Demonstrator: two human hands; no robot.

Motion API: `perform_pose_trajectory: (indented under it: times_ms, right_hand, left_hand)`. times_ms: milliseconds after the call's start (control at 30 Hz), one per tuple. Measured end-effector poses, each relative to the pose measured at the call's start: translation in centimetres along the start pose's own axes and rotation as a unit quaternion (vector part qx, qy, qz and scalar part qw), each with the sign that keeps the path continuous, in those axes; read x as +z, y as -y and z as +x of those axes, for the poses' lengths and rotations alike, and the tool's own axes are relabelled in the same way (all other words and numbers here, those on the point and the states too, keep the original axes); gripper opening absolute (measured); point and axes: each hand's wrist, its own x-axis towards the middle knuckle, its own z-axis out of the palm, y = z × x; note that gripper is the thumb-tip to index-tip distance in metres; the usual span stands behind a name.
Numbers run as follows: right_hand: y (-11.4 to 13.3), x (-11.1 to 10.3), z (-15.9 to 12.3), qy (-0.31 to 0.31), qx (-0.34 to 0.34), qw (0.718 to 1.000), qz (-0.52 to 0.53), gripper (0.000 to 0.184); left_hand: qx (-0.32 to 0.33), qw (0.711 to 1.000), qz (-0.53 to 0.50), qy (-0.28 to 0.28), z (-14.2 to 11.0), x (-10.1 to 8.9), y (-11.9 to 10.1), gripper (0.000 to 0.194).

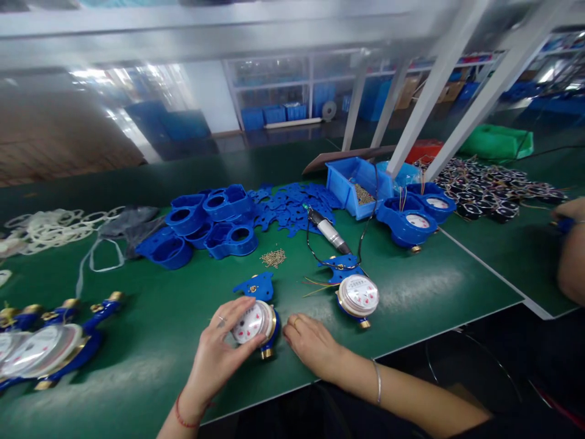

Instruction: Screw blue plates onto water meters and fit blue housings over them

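Note:
A water meter (251,323) with a white dial and blue-and-brass body is gripped by my left hand (217,347), thumb and fingers around its dial. Just right of it, my right hand (313,342) rests low over the table with its fingers curled together; what they hold, if anything, is hidden. Behind the gripped meter lies a flat blue plate (256,286) with a brass-coloured piece on it. A second water meter (359,295) stands farther right, with thin coloured wires and another blue plate (340,267) behind it.
A small pile of screws (273,258), an electric screwdriver (329,230), blue housings (214,219) and stacked blue plates (292,204) lie beyond. A blue bin (354,186) holds small parts. More meters (43,350) stand left; a co-worker's arm (571,262) shows right.

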Motion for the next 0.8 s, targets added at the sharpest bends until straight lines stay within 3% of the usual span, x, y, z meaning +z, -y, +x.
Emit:
perform_pose_trajectory:
  times_ms: [100,233,300,367,533,667,733,800]
  right_hand:
    - [-0.9,-2.0,-1.5,-0.038,0.023,0.999,-0.004,0.013]
    - [-4.1,-7.8,-0.6,-0.077,0.043,0.996,0.018,0.015]
    - [-5.6,-10.4,2.0,-0.064,0.050,0.996,0.034,0.015]
    - [-6.9,-11.7,5.5,-0.039,0.036,0.998,0.042,0.014]
    - [-8.9,-10.4,13.4,0.032,-0.004,0.996,0.083,0.013]
    - [-7.5,-11.0,14.6,0.023,-0.019,0.990,0.138,0.014]
    - [-5.0,-12.6,13.4,0.005,-0.026,0.984,0.177,0.013]
    - [-2.1,-14.0,11.6,0.021,-0.042,0.961,0.271,0.026]
  left_hand:
    - [0.035,0.999,0.022,-0.006,0.2,0.6,-1.1,0.041]
    - [0.086,0.996,0.032,-0.005,0.9,2.3,-3.2,0.041]
    - [0.100,0.994,0.035,-0.012,1.4,3.3,-4.2,0.042]
    - [0.103,0.994,0.036,-0.013,1.9,4.0,-4.9,0.042]
    - [0.079,0.996,0.027,0.031,1.8,4.1,-4.8,0.047]
    - [0.088,0.995,0.009,0.038,1.1,3.9,-4.2,0.055]
    - [0.095,0.995,-0.012,0.010,0.8,4.1,-3.8,0.052]
    - [0.060,0.997,-0.017,-0.049,0.4,4.5,-3.3,0.044]
